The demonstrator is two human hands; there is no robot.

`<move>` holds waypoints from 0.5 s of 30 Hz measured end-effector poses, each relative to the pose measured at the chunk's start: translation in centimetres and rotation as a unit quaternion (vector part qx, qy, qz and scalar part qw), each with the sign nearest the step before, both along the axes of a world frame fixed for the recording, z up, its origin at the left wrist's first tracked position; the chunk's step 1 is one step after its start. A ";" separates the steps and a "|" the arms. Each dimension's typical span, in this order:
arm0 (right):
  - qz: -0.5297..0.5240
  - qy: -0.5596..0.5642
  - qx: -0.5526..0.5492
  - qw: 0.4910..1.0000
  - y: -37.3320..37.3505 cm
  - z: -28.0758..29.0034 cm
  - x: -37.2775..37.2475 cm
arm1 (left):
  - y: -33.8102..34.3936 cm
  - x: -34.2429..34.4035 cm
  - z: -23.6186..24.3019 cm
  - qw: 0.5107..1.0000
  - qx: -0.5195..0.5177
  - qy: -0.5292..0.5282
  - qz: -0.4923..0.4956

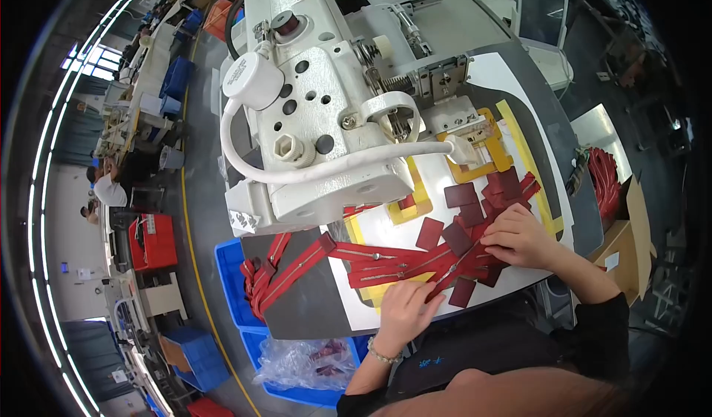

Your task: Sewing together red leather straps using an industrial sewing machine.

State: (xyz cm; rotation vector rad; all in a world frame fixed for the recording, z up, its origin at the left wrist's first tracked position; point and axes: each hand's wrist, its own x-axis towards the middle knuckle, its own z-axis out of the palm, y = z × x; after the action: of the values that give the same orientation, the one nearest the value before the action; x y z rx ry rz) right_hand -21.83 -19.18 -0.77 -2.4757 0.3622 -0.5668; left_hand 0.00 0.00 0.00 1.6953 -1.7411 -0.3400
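Note:
Several red zippers (386, 268) with metal teeth lie across the front of the sewing machine's white work plate (482, 83). One zipper (452, 268) runs slantwise between my hands. My left hand (404, 314), with a beaded bracelet at the wrist, is closed on its near end. My right hand (519, 237) is closed on its other end, fingers pressed together over the cloth. Dark red fabric patches (430, 234) are scattered under and around the zippers, some partly hidden by my right hand. The machine head (326, 120) stands just beyond the zippers.
Yellow clamp frames (493, 153) sit by the machine's needle area. Zippers trail over the left edge into a blue bin (231, 280). Below it another blue bin (297, 395) holds clear plastic bags. At right are a cardboard box (627, 246), a red zipper bundle (604, 179) and a screen (541, 12).

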 end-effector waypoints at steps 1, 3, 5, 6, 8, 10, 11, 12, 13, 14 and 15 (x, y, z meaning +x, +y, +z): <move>0.000 0.004 -0.017 1.000 0.2 0.0 -0.1 | -0.3 -0.6 0.4 1.000 0.017 -0.018 0.000; 0.002 0.004 -0.035 0.999 0.3 0.0 0.0 | -0.4 -1.0 0.3 0.999 0.033 -0.039 0.003; 0.007 0.007 -0.080 0.997 0.3 0.2 0.0 | -0.3 -1.0 -0.3 0.997 0.016 -0.072 -0.006; 0.007 0.005 -0.082 0.997 0.3 0.3 0.0 | -0.2 -1.0 -0.4 0.997 0.015 -0.074 -0.005; 0.010 0.013 -0.073 0.997 0.3 0.4 -0.2 | -0.2 -1.0 -0.4 0.993 0.024 -0.109 -0.026; 0.021 0.005 -0.076 0.997 0.4 0.7 0.3 | -0.4 -1.0 -0.2 0.992 0.027 -0.119 -0.032; 0.032 -0.001 -0.077 0.997 0.4 1.0 0.5 | -0.6 -0.9 0.0 0.991 0.034 -0.126 -0.039; 0.030 -0.003 -0.083 0.996 0.4 1.0 0.5 | -0.7 -0.8 0.0 0.990 0.027 -0.129 -0.040; 0.047 0.006 -0.085 0.995 0.6 0.9 0.6 | -0.6 -0.8 0.0 0.989 0.036 -0.137 -0.047; 0.064 0.016 -0.087 0.994 0.9 0.8 0.6 | -0.4 -0.7 0.0 0.987 0.045 -0.145 -0.055; 0.061 0.014 -0.095 0.993 1.0 0.7 0.8 | -0.4 -0.7 0.0 0.987 0.037 -0.149 -0.056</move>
State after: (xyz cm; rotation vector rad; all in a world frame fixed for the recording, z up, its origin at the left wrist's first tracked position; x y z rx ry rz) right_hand -21.05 -18.18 -0.07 -2.6690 0.1720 -0.5383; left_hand -0.70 -0.39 -0.02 1.7767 -2.0682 -0.2095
